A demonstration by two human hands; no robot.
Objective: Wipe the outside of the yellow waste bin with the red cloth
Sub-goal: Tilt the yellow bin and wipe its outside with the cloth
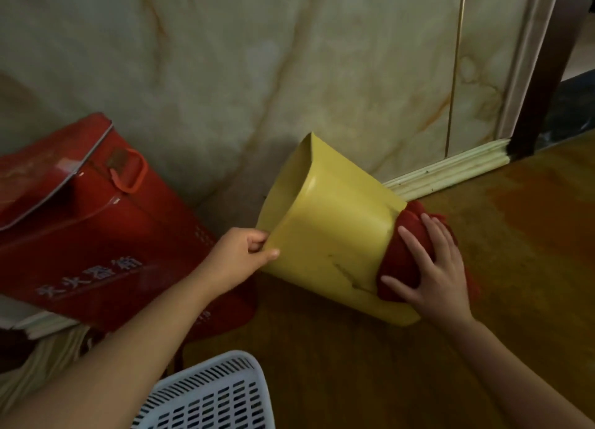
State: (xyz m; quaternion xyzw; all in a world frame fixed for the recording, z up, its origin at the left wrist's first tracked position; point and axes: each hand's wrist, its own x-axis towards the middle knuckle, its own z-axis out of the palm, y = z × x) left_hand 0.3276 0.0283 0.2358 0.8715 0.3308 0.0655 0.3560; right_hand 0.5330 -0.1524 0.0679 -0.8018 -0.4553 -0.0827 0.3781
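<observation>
The yellow waste bin (pixel 328 235) is tipped on its side above the wooden floor, its open mouth facing left and up. My left hand (pixel 240 256) pinches the bin's rim at the near left edge, thumb on the outside. The red cloth (pixel 402 251) is bunched against the bin's base end on the right. My right hand (pixel 431 267) lies flat on the cloth with fingers spread, pressing it onto the bin. A dark scuff line runs along the bin's lower side.
A red metal box (pixel 90 222) with white characters and a red handle leans at the left against the marble wall (pixel 257 58). A white slotted plastic basket (pixel 212 396) stands at the bottom centre. A pale skirting board (pixel 450 168) and a dark door frame (pixel 544 84) are at the right.
</observation>
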